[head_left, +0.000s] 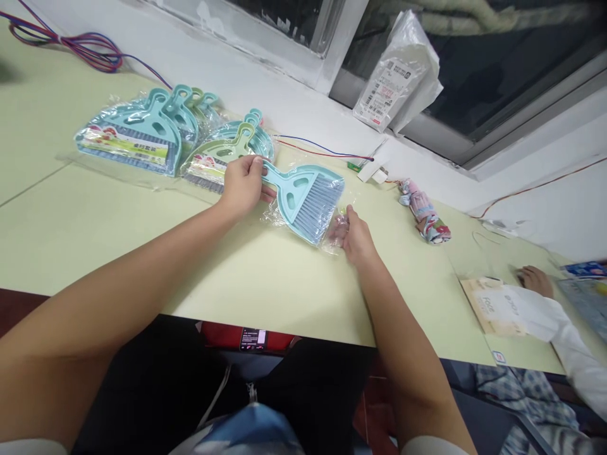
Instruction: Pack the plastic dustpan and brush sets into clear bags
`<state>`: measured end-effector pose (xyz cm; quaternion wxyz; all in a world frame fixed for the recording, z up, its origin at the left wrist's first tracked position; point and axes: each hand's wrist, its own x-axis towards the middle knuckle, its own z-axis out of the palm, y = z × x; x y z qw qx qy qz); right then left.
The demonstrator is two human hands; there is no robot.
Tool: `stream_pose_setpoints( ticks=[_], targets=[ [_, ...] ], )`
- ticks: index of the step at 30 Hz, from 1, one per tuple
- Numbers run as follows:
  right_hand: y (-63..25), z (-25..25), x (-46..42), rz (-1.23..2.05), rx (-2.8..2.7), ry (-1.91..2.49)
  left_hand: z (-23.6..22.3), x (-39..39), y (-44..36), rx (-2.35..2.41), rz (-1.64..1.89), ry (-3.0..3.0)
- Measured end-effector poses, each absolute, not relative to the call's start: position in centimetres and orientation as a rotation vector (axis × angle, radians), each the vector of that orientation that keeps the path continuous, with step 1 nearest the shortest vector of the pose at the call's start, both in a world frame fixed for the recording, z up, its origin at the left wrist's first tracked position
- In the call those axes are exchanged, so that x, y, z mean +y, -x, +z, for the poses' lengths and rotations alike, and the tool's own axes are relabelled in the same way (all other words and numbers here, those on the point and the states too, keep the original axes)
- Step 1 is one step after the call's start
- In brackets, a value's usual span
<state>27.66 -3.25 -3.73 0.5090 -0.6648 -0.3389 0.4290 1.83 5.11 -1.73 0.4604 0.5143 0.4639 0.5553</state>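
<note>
A light blue dustpan and brush set (303,199) is held above the table between my two hands. My left hand (244,183) is closed around its handle end. My right hand (356,237) pinches the edge of the clear plastic bag (336,234) at the bristle end. The grey bristles face up, and the bag seems to wrap only part of the set. Just behind my left hand lies a green bagged dustpan set (222,155) with a printed label. Farther left rest several bagged blue dustpan sets (135,133), overlapping one another.
A coil of red and blue cable (88,50) lies at the back left. A white plastic package (396,79) leans at the window. Right of me are a rolled patterned cloth (424,212), a paper packet (497,306) and another person's hand (535,280) and white sleeve.
</note>
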Motion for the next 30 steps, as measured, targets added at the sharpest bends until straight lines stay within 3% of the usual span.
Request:
stream_pose_setpoints(
  ticks=[7,15,21,26,30],
  targets=[
    [-26.8,-4.5,-3.4,0.690,-1.011,1.717,-1.8,5.3,-1.7,1.125,1.372,-1.270],
    [-28.8,-3.6,-3.3,0.635,-1.139,1.741,-1.5,5.9,-1.3,1.154,1.405,-1.276],
    [-35.3,-1.5,-3.6,0.077,-1.276,2.110,-1.6,7.0,-0.2,1.187,1.455,-1.319],
    [-36.2,-1.1,-4.2,0.380,-1.507,2.481,-1.7,7.1,-0.1,1.179,1.468,-1.333],
    [-34.1,-0.4,-5.2,0.328,-1.639,2.564,-2.2,6.7,-0.5,1.172,1.449,-1.357]
  ],
)
